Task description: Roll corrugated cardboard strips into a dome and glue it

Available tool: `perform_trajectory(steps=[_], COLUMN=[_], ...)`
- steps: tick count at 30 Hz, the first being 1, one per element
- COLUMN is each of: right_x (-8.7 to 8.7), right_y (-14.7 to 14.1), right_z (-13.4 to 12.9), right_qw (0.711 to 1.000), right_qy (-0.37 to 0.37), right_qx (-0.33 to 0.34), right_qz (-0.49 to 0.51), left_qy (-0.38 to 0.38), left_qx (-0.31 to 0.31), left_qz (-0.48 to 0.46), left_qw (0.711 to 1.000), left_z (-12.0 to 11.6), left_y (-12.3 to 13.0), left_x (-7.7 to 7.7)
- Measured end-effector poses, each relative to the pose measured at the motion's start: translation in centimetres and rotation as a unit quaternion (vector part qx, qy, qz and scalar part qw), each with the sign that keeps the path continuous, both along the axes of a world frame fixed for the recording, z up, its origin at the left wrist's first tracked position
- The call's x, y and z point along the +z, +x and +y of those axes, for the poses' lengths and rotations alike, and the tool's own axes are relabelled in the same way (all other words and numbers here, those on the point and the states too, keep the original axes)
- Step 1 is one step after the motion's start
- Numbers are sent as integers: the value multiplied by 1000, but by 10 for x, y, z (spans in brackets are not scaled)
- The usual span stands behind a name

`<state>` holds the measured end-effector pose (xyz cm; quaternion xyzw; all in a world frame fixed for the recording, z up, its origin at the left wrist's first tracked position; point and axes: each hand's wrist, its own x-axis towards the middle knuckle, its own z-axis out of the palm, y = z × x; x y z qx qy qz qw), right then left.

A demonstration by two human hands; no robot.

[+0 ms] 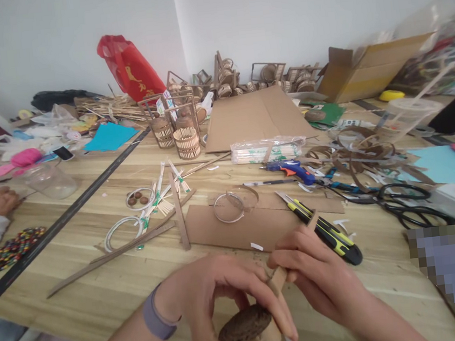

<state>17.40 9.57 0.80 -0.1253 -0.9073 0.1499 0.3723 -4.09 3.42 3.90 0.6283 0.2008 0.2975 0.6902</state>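
Left hand (206, 276): you are curving its fingers around the round brown piece (248, 328), seemingly steadying it. Right hand (324, 277): you are pinching a brown strip (278, 280), apparently controlling its angle. Utility knife (328, 231): lying just beyond your right fingers.

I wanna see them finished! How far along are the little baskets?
Several stick-walled baskets look done. In hand: a round brown piece in the left hand, a strip in the right hand. Probably left to use: the loose sticks and rings.
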Motion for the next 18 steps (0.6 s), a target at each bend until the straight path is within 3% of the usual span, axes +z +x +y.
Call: perform_trajectory(steps=[2, 6, 10, 14, 18], right_x=[1, 4, 4, 5, 10], right_y=[-1, 1, 1, 2, 6], right_z=[-1, -2, -2, 1, 1], right_qw=[1000, 999, 999, 998, 991], right_qy=[-15, -31, -27, 49, 96], right_qx=[13, 21, 35, -32, -91], right_qz=[-5, -17, -9, 9, 25], left_qy=[-16, -36, -94, -146, -109], left_qx=[-10, 44, 53, 87, 114], left_qz=[-8, 8, 7, -31, -60], left_qw=[1000, 998, 994, 985, 986], left_z=[1, 2, 3, 6, 9], left_y=[0, -1, 0, 1, 0], left_x=[0, -7, -15, -20, -26])
